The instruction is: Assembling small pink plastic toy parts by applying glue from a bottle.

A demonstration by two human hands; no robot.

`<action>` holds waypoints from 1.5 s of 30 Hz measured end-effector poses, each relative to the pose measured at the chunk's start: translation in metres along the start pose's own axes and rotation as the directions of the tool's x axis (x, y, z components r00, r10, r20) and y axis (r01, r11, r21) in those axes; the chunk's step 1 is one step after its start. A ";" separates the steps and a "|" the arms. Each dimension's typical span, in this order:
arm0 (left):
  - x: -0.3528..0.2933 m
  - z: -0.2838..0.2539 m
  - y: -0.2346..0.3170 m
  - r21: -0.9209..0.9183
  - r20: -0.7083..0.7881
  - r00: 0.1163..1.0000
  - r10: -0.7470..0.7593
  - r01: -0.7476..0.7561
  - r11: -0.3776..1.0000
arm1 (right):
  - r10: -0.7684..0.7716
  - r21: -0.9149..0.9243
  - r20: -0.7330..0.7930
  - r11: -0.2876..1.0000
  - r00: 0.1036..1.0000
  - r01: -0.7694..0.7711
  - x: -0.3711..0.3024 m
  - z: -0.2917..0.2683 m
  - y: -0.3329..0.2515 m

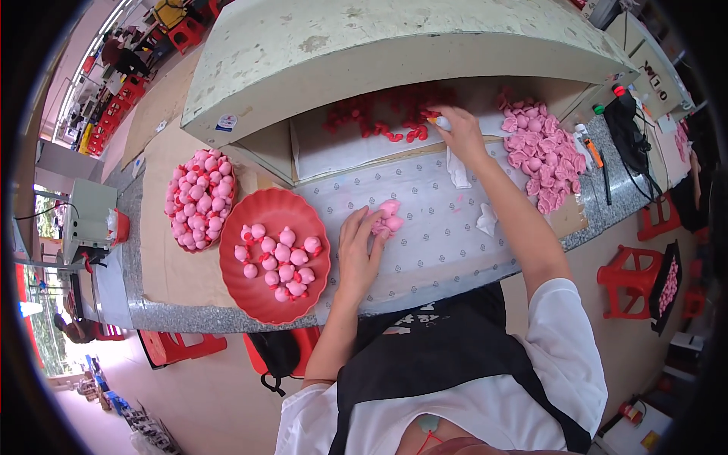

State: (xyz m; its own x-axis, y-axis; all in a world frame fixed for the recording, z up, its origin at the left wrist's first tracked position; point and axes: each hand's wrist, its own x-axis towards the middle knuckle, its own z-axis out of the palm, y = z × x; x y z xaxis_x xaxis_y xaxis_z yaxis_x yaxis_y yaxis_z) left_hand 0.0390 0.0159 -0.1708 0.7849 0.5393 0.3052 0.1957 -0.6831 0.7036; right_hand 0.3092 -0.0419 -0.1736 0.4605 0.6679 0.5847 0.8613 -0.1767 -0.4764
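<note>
My left hand [359, 246] rests on the patterned white sheet [425, 258], its fingertips curled against soft-looking pink pieces [389, 218]. Farther off and to the right, my right hand [461, 130] grips a small white tube with an orange tip [440, 122], at the front of a low box-like hood. Beside that tip lie small red pieces [415, 133]. Left of my left hand stands a red scalloped plate [254, 299] bearing several round pink figures with red parts. A heap of petal-shaped pink pieces [542, 152] lies beyond my right forearm.
A pale green hood [364, 53] overhangs the back of the table. At the far left, a container [199, 199] is heaped with pink figures. White scraps [487, 220], an orange-and-white tube [594, 154] and a black pouch [626, 125] lie to the right. Red stools [631, 279] stand behind.
</note>
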 end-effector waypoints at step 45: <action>0.025 0.023 0.015 0.117 -0.012 0.999 -0.050 0.051 0.992 | 0.822 0.612 -0.404 0.570 0.403 -0.549 -0.096 -0.185 0.193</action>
State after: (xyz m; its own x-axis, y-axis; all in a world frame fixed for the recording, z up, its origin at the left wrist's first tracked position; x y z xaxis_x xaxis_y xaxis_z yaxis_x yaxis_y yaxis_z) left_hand 0.0747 0.0080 -0.1673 0.7668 0.5787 0.2778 0.3029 -0.7078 0.6382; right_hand 0.4711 -0.2732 -0.2002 0.9797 -0.1683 0.1091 0.1065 -0.0247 -0.9940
